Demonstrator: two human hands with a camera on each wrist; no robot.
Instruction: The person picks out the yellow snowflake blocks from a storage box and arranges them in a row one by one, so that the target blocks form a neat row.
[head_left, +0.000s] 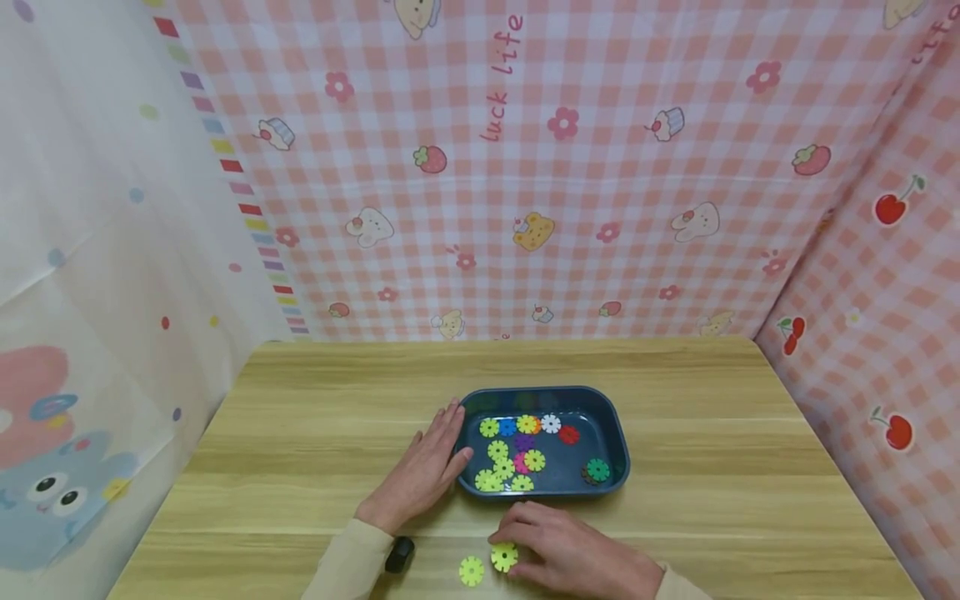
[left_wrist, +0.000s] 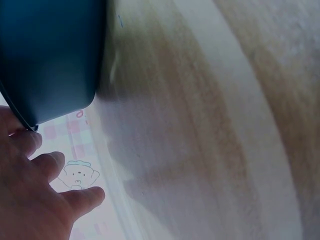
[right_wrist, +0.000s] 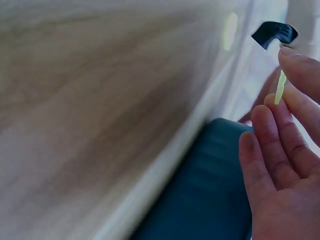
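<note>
Between thumb and fingers my right hand (head_left: pixel 570 550) pinches a yellow-green notched plastic disc (head_left: pixel 505 557), just in front of the dark blue bin (head_left: pixel 617 417). In the right wrist view this disc (right_wrist: pixel 280 89) shows edge-on between the fingertips. A second yellow-green disc (head_left: pixel 471 571) lies flat on the table to the left of that hand. My left hand (head_left: pixel 420 477) rests against the bin's left side, fingers straight along the rim and thumb near the front corner. The left wrist view shows its fingertips (left_wrist: pixel 32 142) right by the bin's edge.
Several notched discs lie inside the bin: yellow-green ones on the left, a white disc (head_left: pixel 551 424), a red disc (head_left: pixel 569 435) and a green disc (head_left: pixel 597 470) at the right. A black wrist device (head_left: pixel 400 554) sits at my left sleeve. A checked curtain (head_left: pixel 525 275) hangs behind the wooden table (head_left: pixel 712 433).
</note>
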